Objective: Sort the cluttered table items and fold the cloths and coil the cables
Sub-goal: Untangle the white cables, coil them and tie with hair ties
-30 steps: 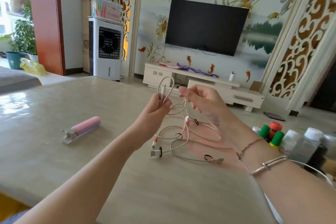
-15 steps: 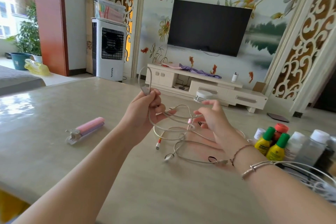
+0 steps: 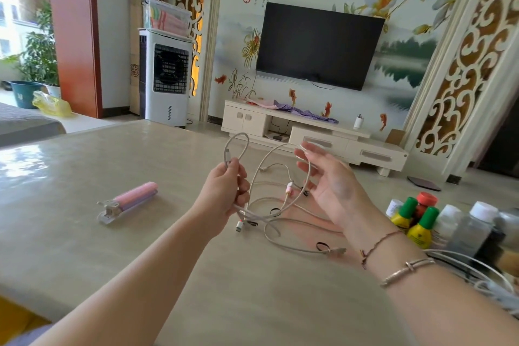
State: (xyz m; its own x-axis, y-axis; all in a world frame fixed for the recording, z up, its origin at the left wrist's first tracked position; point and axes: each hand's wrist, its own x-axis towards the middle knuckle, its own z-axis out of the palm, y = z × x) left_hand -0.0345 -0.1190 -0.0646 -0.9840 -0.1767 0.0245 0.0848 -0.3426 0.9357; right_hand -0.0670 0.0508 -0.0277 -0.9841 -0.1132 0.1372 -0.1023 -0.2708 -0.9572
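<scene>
The cables (image 3: 269, 213) are lying tangled mid-table (image 3: 84, 177), one loop rising into the left hand (image 3: 224, 194), which is gripping it, and draping over the spread fingers of the right hand (image 3: 331, 185), bottles (image 3: 415, 222) standing near the right edge.

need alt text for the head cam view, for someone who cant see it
A person's left hand grips a bunch of pale charging cables above a beige table, while the open right hand lifts one loop on its fingers. More cable lies tangled on the table below; a pink folded gadget lies to the left and small bottles stand at the right.
</scene>
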